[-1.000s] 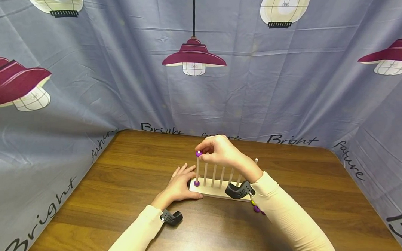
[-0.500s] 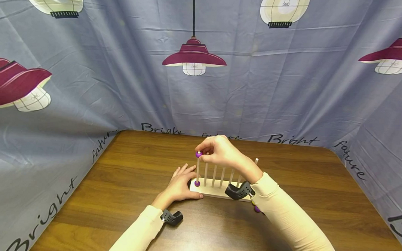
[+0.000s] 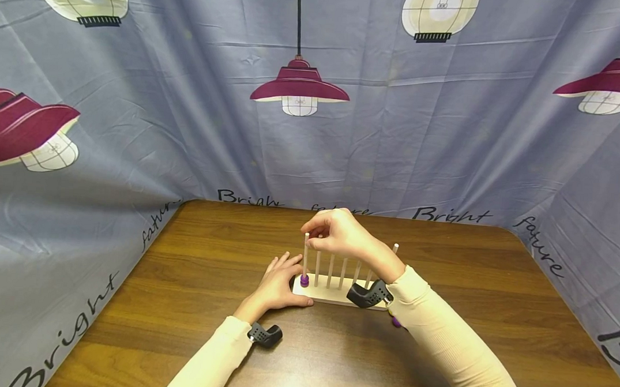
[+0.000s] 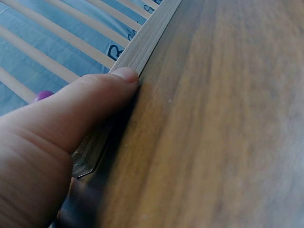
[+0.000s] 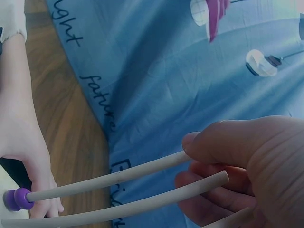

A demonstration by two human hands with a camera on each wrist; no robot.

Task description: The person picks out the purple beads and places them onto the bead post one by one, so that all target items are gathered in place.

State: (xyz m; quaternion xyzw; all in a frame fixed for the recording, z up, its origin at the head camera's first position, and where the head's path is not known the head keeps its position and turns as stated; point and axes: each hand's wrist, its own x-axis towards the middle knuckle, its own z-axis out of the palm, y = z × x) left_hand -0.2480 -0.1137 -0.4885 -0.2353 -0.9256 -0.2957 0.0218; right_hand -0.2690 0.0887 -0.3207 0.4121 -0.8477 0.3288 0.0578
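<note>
A wooden peg stand (image 3: pixel 326 292) with a row of upright pegs is on the table. My left hand (image 3: pixel 277 284) holds its left end, the thumb (image 4: pixel 109 90) against the front edge. Two purple beads (image 3: pixel 304 281) sit stacked at the foot of the leftmost peg (image 3: pixel 305 254); the right wrist view shows these beads (image 5: pixel 20 198) beside the left hand's fingers. My right hand (image 3: pixel 339 232) is at that peg's top, thumb and fingers slightly apart with no bead between them. In the right wrist view, the right thumb (image 5: pixel 213 145) overlaps the peg's tip.
Beyond the stand's right end, a purple bead (image 3: pixel 396 322) and a bit of a yellow one show, partly hidden by the right sleeve (image 3: pixel 439 332). The brown wooden table (image 3: pixel 225 242) runs back to a printed blue-grey curtain (image 3: pixel 204 125).
The purple bead at the top of the leftmost peg has left the right fingers and dropped onto the bead at its foot. Both hands have stayed in place.
</note>
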